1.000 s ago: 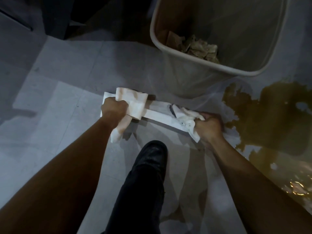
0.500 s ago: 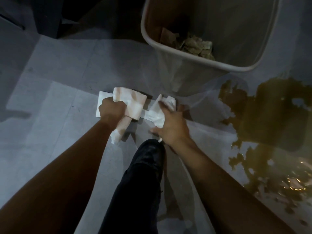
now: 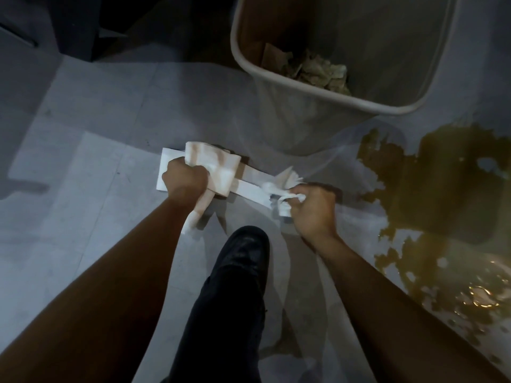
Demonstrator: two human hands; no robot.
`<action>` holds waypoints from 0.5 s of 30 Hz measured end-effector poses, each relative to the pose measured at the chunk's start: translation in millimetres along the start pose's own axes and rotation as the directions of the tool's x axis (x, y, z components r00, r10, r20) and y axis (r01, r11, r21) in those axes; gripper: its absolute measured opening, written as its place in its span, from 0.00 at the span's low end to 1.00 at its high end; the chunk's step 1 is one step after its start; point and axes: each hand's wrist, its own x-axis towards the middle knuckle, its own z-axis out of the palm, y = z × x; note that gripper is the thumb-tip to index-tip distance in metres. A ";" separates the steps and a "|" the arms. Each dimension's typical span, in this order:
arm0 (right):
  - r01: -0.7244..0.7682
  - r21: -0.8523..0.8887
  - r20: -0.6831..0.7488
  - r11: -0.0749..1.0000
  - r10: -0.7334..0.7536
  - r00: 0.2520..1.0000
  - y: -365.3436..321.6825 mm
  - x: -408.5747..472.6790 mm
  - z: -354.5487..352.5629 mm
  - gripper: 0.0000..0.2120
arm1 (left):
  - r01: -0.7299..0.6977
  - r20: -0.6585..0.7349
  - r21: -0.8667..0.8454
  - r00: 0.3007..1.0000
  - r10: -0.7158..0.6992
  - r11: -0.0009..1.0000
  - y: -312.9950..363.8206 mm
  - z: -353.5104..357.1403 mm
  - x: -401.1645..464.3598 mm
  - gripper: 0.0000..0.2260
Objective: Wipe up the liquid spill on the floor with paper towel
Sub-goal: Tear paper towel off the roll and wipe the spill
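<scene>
My left hand [image 3: 184, 178] grips a folded wad of white paper towel [image 3: 218, 164] above the pale floor. A strip of towel [image 3: 250, 189] runs from that wad to my right hand [image 3: 312, 210], which pinches its crumpled end [image 3: 284, 186]. A brown liquid spill [image 3: 448, 183] spreads over the floor to the right, close beside my right hand. More of it glints at the lower right.
A pale plastic waste bin [image 3: 309, 87] stands just beyond the hands, holding crumpled brown-stained paper [image 3: 318, 70]. My dark shoe and trouser leg [image 3: 240, 261] are planted between my arms. Dark furniture [image 3: 77, 26] fills the top left. Pale floor tiles [image 3: 83, 189] lie at the left.
My right hand has pulled back to the right, away from the left hand, drawing the towel strip out between them. My left hand has stayed put.
</scene>
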 end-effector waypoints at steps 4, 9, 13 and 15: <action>-0.071 0.035 0.020 0.997 0.071 0.997 12.8 -1.1 -18.5 0.09 | 0.020 0.019 0.028 1.000 -0.020 0.999 1.4 -3.2 0.2 0.09; -0.073 0.274 -0.026 0.959 0.083 0.996 18.9 -12.4 -38.2 0.16 | -0.186 -0.022 0.048 0.982 0.187 0.981 0.0 5.6 -26.3 0.12; -0.131 0.232 -0.046 0.964 0.146 0.988 48.6 -35.6 -61.3 0.27 | -0.354 -0.070 0.292 0.919 0.389 0.889 13.4 20.7 -53.4 0.26; -0.212 0.166 -0.083 0.963 0.228 0.970 67.6 -42.3 -74.8 0.23 | -0.457 -0.067 0.376 0.854 0.515 0.806 30.5 28.5 -62.7 0.28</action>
